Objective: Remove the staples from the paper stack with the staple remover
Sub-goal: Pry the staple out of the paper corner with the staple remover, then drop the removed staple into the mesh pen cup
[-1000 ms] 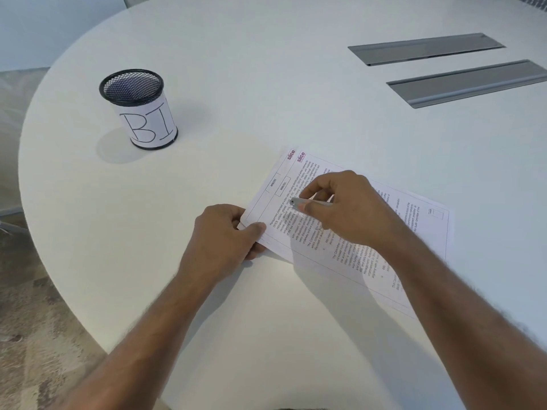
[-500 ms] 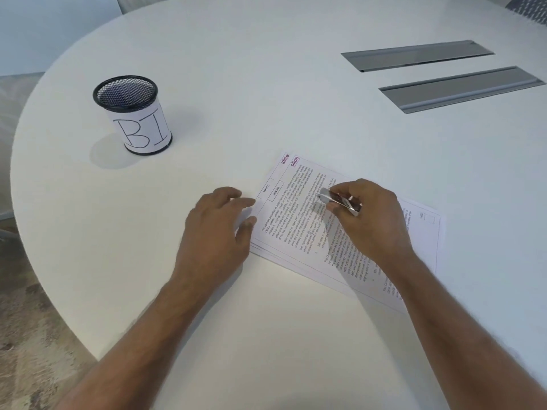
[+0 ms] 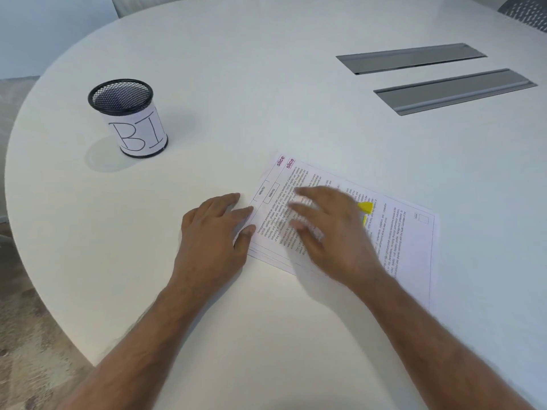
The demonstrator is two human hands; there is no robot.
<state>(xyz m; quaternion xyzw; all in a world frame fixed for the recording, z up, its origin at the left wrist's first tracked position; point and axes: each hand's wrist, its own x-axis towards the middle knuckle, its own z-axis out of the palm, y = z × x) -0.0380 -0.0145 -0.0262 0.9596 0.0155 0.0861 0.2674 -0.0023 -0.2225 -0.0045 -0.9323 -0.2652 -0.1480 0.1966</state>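
The printed paper stack (image 3: 408, 232) lies at an angle on the white table, its sheets slightly fanned at the near left edge. My left hand (image 3: 216, 232) lies flat with straight fingers on the stack's left corner. Over the middle of the stack my right hand (image 3: 328, 232) is motion-blurred, palm down, fingers spread and holding nothing I can see. A yellow part of the staple remover (image 3: 365, 207) shows on the paper just beyond the right hand; the rest is hidden behind the hand. No staples are visible.
A black mesh pen cup (image 3: 130, 116) with a "BI" label stands at the far left. Two grey cable-slot covers (image 3: 450, 90) are set into the table (image 3: 266, 84) at the far right. The table's curved edge runs along the left, floor below.
My right hand was pinching the metal staple remover over the page; now its fingers are spread and have moved left, and a yellow part of the tool shows beside it. The left hand's fingers have straightened.
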